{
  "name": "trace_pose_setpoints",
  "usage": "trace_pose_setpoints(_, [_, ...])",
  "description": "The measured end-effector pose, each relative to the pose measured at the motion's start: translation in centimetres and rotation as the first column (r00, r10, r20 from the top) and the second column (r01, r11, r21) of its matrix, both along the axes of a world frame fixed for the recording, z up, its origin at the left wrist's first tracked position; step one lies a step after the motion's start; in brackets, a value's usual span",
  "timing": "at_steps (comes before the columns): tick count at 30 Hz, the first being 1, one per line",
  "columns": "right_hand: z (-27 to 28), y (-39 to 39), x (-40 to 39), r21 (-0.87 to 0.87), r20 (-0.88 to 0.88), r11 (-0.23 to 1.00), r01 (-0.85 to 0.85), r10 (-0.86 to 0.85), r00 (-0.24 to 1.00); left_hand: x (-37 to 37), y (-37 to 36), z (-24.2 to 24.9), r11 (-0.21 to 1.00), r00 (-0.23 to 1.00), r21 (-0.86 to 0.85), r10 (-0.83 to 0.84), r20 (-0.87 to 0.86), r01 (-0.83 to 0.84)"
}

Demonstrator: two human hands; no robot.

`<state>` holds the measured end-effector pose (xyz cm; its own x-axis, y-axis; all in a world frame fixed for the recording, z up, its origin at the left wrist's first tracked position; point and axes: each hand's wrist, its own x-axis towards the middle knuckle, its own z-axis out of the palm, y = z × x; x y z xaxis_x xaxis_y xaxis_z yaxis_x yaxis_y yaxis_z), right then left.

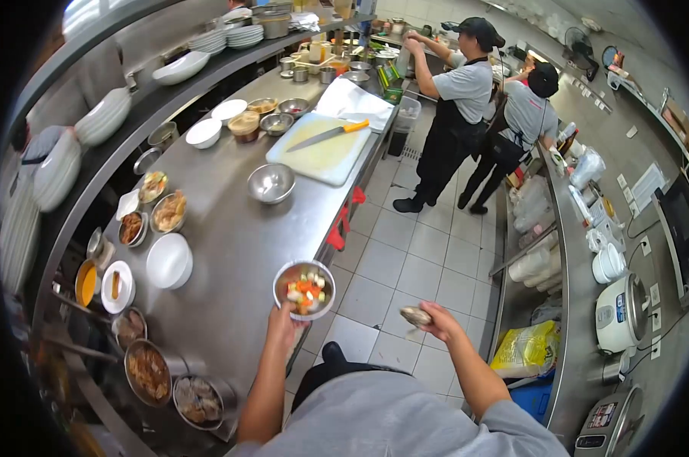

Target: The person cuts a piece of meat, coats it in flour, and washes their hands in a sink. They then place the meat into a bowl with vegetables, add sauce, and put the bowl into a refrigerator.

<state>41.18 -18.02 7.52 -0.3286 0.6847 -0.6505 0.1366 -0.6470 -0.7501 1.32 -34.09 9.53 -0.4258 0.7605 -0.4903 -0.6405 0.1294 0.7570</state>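
My left hand grips the side of a metal bowl at the counter's edge. Diced vegetables in orange, white and green lie inside it. Out over the floor, my right hand is closed on a greyish-brown oval thing whose kind I cannot tell. An empty metal bowl stands on the counter beyond my left hand. Behind that bowl, a knife with an orange handle rests on a white cutting board. To the left of my left hand is a white bowl.
The steel counter runs along my left, with metal pots of food near me. Two people in grey shirts and black caps stand in the aisle ahead. On the right are a shelf with a yellow bag and a rice cooker.
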Motion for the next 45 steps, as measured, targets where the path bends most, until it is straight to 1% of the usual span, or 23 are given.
trace_pose_setpoints(2, [0.9,1.3,3.0,-0.02,0.014,0.999,0.035,-0.035,0.999,-3.2,7.2,-0.9,0.999,0.999,0.023,-0.039,0.001,0.039])
trace_pose_setpoints(5, [1.2,4.0,3.1,-0.133,-0.177,0.961,0.243,-0.264,0.948,-7.2,15.3,-2.6,0.997,0.996,-0.066,0.028,-0.09,-0.034])
trace_pose_setpoints(8, [1.8,8.6,-2.0,-0.169,-0.22,0.925,0.341,-0.373,0.901,-8.0,19.3,-2.1,0.982,0.975,-0.074,0.159,-0.153,-0.172])
trace_pose_setpoints(9, [1.6,10.5,-4.1,-0.185,-0.216,0.922,0.341,-0.377,0.901,-7.6,19.6,-1.2,0.95,0.937,-0.07,0.286,-0.203,-0.305])
trace_pose_setpoints(10, [1.5,12.6,-6.2,-0.154,-0.273,0.935,0.319,-0.35,0.896,-7.0,19.9,-1.2,0.899,0.877,-0.06,0.408,-0.253,-0.435])
trace_pose_setpoints(12, [1.7,17.7,-11.0,-0.116,-0.358,0.966,0.233,-0.26,0.897,-6.9,19.4,-3.1,0.874,0.825,-0.091,0.409,-0.39,-0.477])
trace_pose_setpoints(14, [4.1,23.7,-16.8,-0.04,-0.411,0.994,0.103,-0.111,0.905,-5.3,19.5,-1.9,0.962,0.908,-0.245,0.006,-0.42,-0.119])
trace_pose_setpoints(16, [5.0,31.9,-23.8,0.016,-0.448,0.997,-0.079,0.078,0.891,-3.0,27.7,3.0,0.962,0.669,-0.172,-0.273,-0.692,0.214])
trace_pose_setpoints(18, [5.6,37.6,-29.5,0.027,-0.481,0.979,-0.204,0.192,0.855,-2.0,35.4,6.0,0.986,0.402,-0.066,-0.124,-0.907,0.155])
trace_pose_setpoints(19, [5.8,40.1,-32.0,0.049,-0.461,0.965,-0.259,0.252,0.851,-2.3,38.9,6.1,0.993,0.406,-0.069,-0.103,-0.908,0.096])
trace_pose_setpoints(21, [6.0,44.1,-36.2,0.063,-0.38,0.942,-0.329,0.327,0.865,-3.3,44.6,4.8,0.993,0.276,-0.116,-0.11,-0.955,-0.005])
trace_pose_setpoints(22, [5.4,46.2,-37.9,0.066,-0.384,0.924,-0.377,0.372,0.845,-4.3,46.7,4.3,0.992,0.277,-0.115,-0.095,-0.956,-0.057])
trace_pose_setpoints(24, [4.7,49.0,-41.0,0.12,-0.352,0.85,-0.513,0.52,0.778,-6.5,49.9,3.4,0.935,0.615,-0.339,-0.209,-0.76,-0.101])
trace_pose_setpoints(26, [4.9,51.1,-42.9,0.113,-0.309,0.815,-0.568,0.572,0.76,-7.7,52.4,2.4,0.93,0.629,-0.318,-0.135,-0.765,-0.187])
trace_pose_setpoints(28, [4.5,53.1,-44.6,0.04,-0.312,0.76,-0.649,0.627,0.714,-8.0,54.0,1.4,0.876,0.484,-0.289,-0.074,-0.872,-0.387])
trace_pose_setpoints(30, [4.3,55.5,-45.6,0.011,-0.289,0.72,-0.694,0.667,0.687,-8.6,55.1,0.6,0.856,0.484,-0.249,0.001,-0.875,-0.453])
trace_pose_setpoints(31, [3.7,57.3,-46.4,0.322,-0.03,0.515,-0.794,0.844,0.535,-9.1,55.4,0.2,0.846,0.478,-0.206,0.065,-0.876,-0.492])
trace_pose_setpoints(32, [2.8,59.2,-46.9,0.538,0.279,0.194,-0.82,0.877,0.391,-9.5,55.5,-0.4,0.836,0.475,-0.206,0.073,-0.877,-0.508])
trace_pose_setpoints(34, [0.5,63.2,-47.3,0.853,0.443,-0.091,-0.514,0.647,0.621,-9.9,55.5,-1.1,0.818,0.481,-0.29,-0.019,-0.876,-0.497])
trace_pose_setpoints(36, [4.3,66.4,-46.7,0.746,0.665,-0.272,-0.608,0.324,0.672,-10.3,56.3,0.5,0.787,0.474,-0.366,-0.107,-0.874,-0.496])
trace_pose_setpoints(38, [3.7,69.8,-46.7,0.492,0.87,-0.386,-0.781,0.193,0.453,-10.7,56.9,1.0,0.749,0.479,-0.447,-0.197,-0.856,-0.49])
trace_pose_setpoints(41, [3.5,71.5,-46.3,0.376,0.926,-0.474,-0.796,0.206,0.315,-12.0,57.7,0.8,0.712,0.424,-0.497,-0.302,-0.854,-0.496])
trace_pose_setpoints(45, [4.1,71.2,-44.1,0.479,0.848,-0.408,-0.777,0.446,0.288,-12.4,58.7,0.9,0.708,0.475,-0.56,-0.349,-0.808,-0.431])
